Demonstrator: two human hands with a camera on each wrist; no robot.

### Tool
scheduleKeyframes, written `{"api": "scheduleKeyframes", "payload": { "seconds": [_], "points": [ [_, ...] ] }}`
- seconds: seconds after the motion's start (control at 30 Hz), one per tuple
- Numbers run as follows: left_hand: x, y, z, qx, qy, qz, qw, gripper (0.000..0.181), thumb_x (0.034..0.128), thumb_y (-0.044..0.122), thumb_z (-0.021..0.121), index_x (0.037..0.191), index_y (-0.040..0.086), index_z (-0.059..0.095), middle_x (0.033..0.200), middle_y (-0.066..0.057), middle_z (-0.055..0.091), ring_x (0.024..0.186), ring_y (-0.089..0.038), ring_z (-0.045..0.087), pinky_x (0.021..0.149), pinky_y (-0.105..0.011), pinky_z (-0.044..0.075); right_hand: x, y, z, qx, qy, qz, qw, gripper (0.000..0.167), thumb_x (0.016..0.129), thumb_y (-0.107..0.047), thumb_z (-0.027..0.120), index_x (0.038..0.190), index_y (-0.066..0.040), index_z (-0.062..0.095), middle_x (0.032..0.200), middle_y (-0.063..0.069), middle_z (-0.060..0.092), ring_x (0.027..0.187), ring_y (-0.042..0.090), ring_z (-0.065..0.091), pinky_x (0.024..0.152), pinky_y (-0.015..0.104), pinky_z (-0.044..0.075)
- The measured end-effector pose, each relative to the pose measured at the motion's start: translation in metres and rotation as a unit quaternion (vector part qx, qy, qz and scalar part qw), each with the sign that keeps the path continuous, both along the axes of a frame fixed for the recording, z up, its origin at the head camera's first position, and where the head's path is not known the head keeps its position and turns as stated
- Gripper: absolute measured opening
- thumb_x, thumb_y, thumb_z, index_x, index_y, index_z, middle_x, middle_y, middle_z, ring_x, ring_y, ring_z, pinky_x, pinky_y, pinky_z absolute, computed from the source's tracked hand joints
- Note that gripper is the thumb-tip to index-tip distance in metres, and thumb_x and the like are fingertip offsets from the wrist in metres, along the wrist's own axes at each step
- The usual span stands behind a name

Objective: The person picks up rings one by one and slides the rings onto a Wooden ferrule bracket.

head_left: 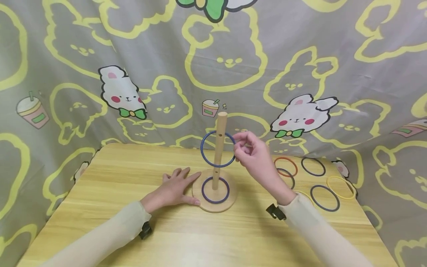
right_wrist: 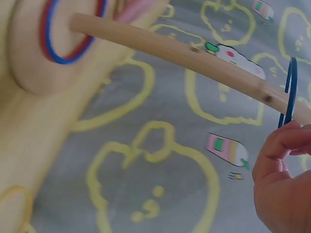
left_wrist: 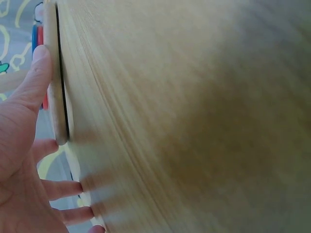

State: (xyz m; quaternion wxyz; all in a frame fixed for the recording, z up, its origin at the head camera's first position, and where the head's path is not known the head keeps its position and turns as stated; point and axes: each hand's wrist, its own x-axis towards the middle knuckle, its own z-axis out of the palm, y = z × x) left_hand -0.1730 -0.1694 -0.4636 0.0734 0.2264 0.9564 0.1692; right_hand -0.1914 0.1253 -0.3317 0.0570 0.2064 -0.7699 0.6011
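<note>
A wooden post (head_left: 219,148) stands upright on a round wooden base (head_left: 215,208). Around the post's foot lies a blue ring (head_left: 215,202); the right wrist view shows a red ring (right_wrist: 44,43) under it. My right hand (head_left: 255,157) pinches another blue ring (head_left: 202,152) at its right edge, and in the right wrist view that ring (right_wrist: 292,92) encircles the upper post (right_wrist: 218,70). My left hand (head_left: 173,189) rests with spread fingers at the base's left side; the left wrist view shows its thumb on the base's edge (left_wrist: 57,97).
On the table's right lie several loose rings: a red ring (head_left: 296,167), blue-grey rings (head_left: 324,170), (head_left: 338,205) dark blue, and a yellow ring (head_left: 353,191). A patterned curtain (head_left: 227,52) hangs directly behind the table (head_left: 133,167).
</note>
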Motion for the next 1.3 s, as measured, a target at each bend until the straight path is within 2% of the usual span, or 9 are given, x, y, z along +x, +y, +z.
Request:
{"api": "scheduleKeyframes", "payload": {
  "seconds": [0.3,0.43,0.67,0.93,1.3],
  "points": [
    [0.000,0.000,0.000,-0.002,0.010,-0.003,0.9999,0.108,0.0864,0.072,0.081,0.170,0.017,0.042,0.168,-0.033,0.034,0.149,-0.061,0.033,0.100,-0.082,0.032,-0.003,0.003,-0.044,0.024,-0.057,-0.013,0.9980,0.028,0.096,0.005,0.063,0.123,0.001,0.070,0.095,0.010,0.064,0.063,0.015,0.062,0.053,0.022,0.043],
    [0.000,0.000,0.000,-0.005,0.009,0.001,0.9999,0.108,0.0861,0.072,0.082,0.170,0.017,0.043,0.168,-0.033,0.034,0.149,-0.061,0.033,0.100,-0.082,0.032,-0.005,0.003,-0.070,0.034,-0.088,-0.011,0.9955,0.031,0.093,0.008,0.062,0.123,0.003,0.069,0.094,0.011,0.065,0.061,0.014,0.061,0.054,0.022,0.046],
    [0.001,0.000,-0.003,-0.001,0.005,0.003,1.0000,0.108,0.0860,0.072,0.081,0.170,0.016,0.043,0.168,-0.032,0.034,0.149,-0.060,0.033,0.100,-0.081,0.032,-0.001,0.000,-0.106,0.064,-0.141,-0.009,0.9879,0.030,0.094,0.009,0.062,0.122,0.003,0.070,0.091,0.010,0.064,0.063,0.028,0.066,0.054,0.022,0.047],
    [0.003,0.000,0.000,0.002,0.004,0.003,1.0000,0.107,0.0862,0.071,0.082,0.169,0.015,0.043,0.168,-0.033,0.034,0.149,-0.061,0.033,0.100,-0.080,0.033,0.006,-0.003,-0.123,0.106,-0.161,0.007,0.9812,0.027,0.094,0.010,0.063,0.120,0.003,0.069,0.089,0.007,0.063,0.065,0.019,0.066,0.055,0.025,0.052],
    [0.003,0.001,0.000,0.003,0.002,0.002,1.0000,0.106,0.0867,0.068,0.083,0.170,0.016,0.043,0.169,-0.033,0.033,0.150,-0.061,0.031,0.100,-0.080,0.032,0.003,0.001,-0.132,0.165,-0.144,0.005,0.9757,0.027,0.092,0.008,0.062,0.117,0.002,0.069,0.082,0.005,0.064,0.061,0.016,0.066,0.055,0.026,0.053]
  ]
}}
